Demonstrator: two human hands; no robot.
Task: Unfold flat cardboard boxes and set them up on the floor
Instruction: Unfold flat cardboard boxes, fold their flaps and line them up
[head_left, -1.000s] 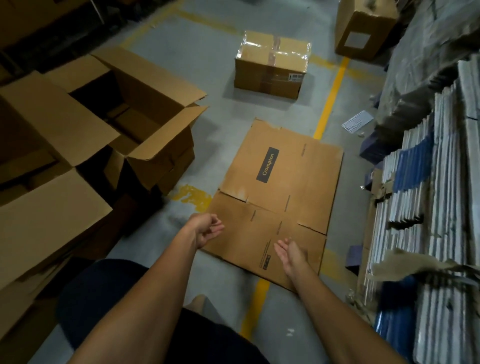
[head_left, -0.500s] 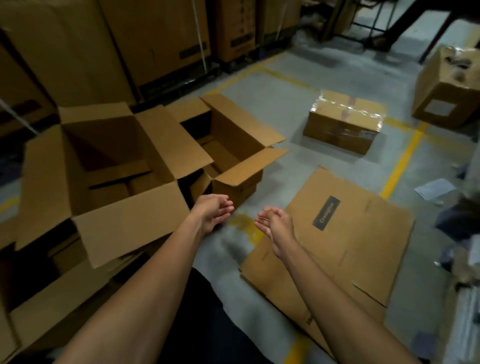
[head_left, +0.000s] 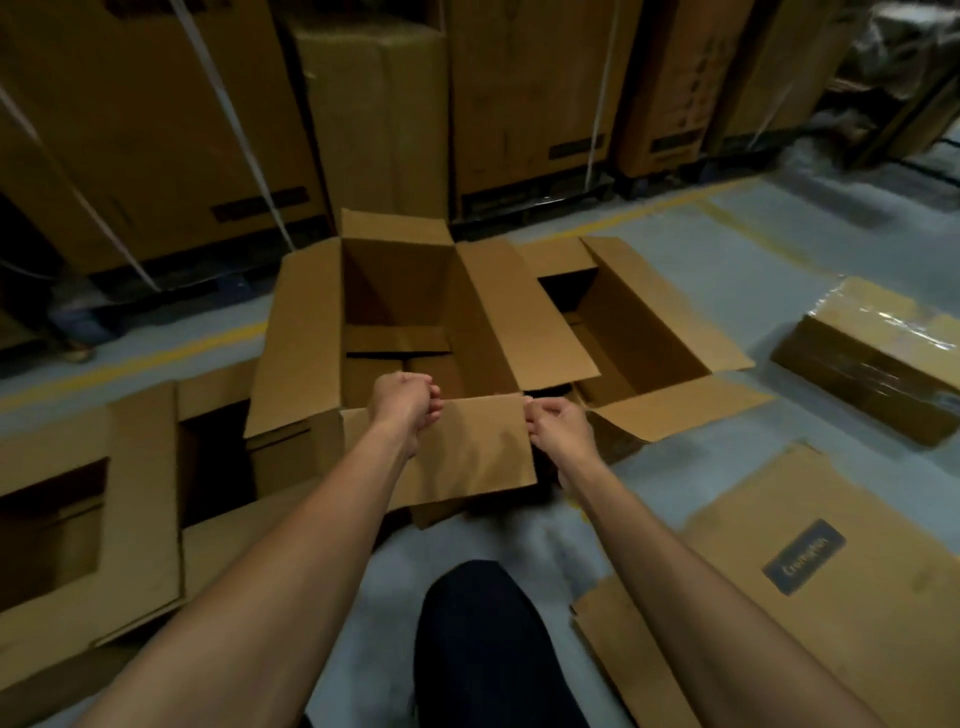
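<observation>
Hard to read in the dim light: floor of the open box (head_left: 415, 312) at frame centre, dark inside, inner flaps only half made out. Hidden under the left forearm: left part of the near flap (head_left: 478, 452). Left hand (head_left: 405, 402) curled over that flap's upper edge, fingertips out of sight; right hand (head_left: 558, 423) pinching its upper right corner. Second open box (head_left: 639, 322) just right, touching. Flat box (head_left: 810, 587) lower right, cut off by the frame. Taped carton (head_left: 878, 364) at right edge. Dark-clad knee (head_left: 483, 639) at bottom
</observation>
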